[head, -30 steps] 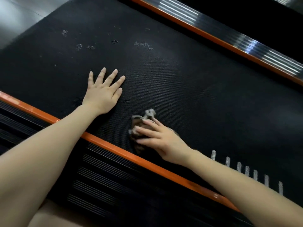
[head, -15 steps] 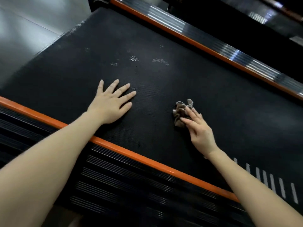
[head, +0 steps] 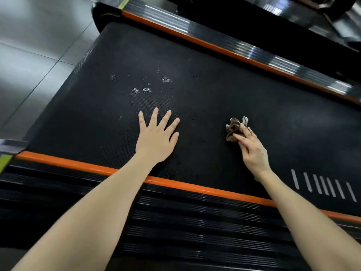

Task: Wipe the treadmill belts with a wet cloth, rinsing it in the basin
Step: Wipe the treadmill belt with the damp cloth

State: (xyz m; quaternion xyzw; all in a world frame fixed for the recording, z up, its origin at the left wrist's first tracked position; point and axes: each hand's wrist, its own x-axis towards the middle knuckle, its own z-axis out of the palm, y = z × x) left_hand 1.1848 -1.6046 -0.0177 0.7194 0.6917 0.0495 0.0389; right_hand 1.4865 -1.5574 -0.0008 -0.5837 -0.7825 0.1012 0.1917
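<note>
The left hand (head: 156, 141) lies flat on the belt (head: 214, 94), palm down, fingers straight and spread, holding nothing. Well apart to its right, the right hand (head: 252, 151) pinches a crumpled brown cloth (head: 232, 130) between thumb and fingertips, and the cloth touches the belt near its middle. Beyond the left hand, pale wet spots (head: 166, 79) dot the belt, with only bare belt between them and the cloth. The near orange strip (head: 185, 185) edges the belt, and both forearms cross it and the ribbed near rail (head: 195, 222) below. The far orange strip (head: 214, 48) and the shiny far rail (head: 242, 45) run along the other side. White stripes (head: 322, 186) mark the belt beside the right wrist. Grey floor (head: 39, 45) lies past the belt's left end
</note>
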